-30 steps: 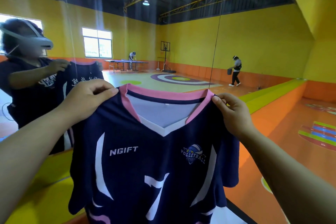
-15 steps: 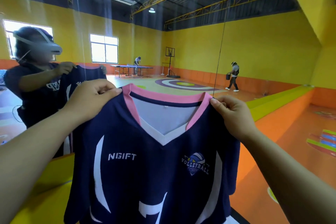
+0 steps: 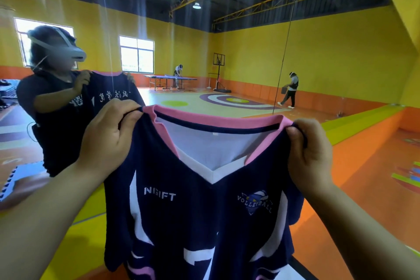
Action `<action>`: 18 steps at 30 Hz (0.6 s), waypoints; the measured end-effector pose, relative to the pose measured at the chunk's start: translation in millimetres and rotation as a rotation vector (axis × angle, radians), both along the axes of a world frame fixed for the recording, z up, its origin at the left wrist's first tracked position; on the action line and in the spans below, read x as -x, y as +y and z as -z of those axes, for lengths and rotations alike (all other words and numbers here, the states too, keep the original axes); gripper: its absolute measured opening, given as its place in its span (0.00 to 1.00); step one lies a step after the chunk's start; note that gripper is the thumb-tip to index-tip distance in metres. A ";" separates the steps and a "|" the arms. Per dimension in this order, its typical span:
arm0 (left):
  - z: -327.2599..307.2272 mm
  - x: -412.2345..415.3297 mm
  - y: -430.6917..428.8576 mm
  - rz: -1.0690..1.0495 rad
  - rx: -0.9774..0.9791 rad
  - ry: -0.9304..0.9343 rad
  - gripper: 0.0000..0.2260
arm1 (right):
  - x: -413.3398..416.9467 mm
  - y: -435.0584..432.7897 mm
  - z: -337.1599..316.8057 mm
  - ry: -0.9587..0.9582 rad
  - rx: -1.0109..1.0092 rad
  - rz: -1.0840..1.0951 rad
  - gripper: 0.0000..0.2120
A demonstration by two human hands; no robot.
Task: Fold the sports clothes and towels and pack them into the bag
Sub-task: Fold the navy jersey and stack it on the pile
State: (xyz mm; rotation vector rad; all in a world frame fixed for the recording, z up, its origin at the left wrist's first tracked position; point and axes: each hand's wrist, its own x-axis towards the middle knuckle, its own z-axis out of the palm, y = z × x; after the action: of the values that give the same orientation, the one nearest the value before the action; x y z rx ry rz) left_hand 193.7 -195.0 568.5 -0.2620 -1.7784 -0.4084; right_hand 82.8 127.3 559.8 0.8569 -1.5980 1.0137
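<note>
A navy volleyball jersey [image 3: 204, 216] with a pink collar, white V-neck and white side stripes hangs upright in front of me, its front facing me. My left hand [image 3: 109, 136] grips its left shoulder beside the collar. My right hand [image 3: 306, 154] pinches the right shoulder at the same height. The jersey's lower hem runs out of view at the bottom. No bag or towel is in view.
A person wearing a headset [image 3: 54, 98] stands close on my left, holding up another navy jersey [image 3: 113, 88]. A yellow-green ledge [image 3: 354, 120] runs along the right over orange floor. A table-tennis table [image 3: 170, 80] and two distant people stand across the gym.
The jersey has come a little nearer and lower in view, with my hands spread slightly wider. Both grips are unchanged. The person on the left still holds their jersey up.
</note>
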 end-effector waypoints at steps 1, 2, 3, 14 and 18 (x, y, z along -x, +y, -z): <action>-0.7 -0.6 0.8 -0.002 0.026 0.043 0.14 | -2.2 0.6 -1.9 0.046 0.008 -0.016 0.10; -2.7 -1.2 1.9 0.000 0.035 0.075 0.17 | -4.9 0.7 -5.0 0.083 0.016 -0.035 0.13; -5.1 -2.5 4.5 0.008 0.031 0.094 0.20 | -8.1 0.2 -8.3 0.112 0.024 -0.052 0.15; -12.1 19.3 59.5 0.259 -0.067 -0.008 0.16 | -28.8 -56.7 -13.1 0.051 -0.116 -0.269 0.13; -9.7 18.3 82.5 0.382 -0.052 -0.137 0.06 | -35.9 -79.6 -10.6 0.017 -0.197 -0.315 0.11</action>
State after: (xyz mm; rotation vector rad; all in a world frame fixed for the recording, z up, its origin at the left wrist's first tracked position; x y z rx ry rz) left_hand 175.4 -112.5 578.2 -0.5519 -1.8488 -0.7590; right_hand 118.7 47.7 570.4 1.2783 -1.5978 1.0730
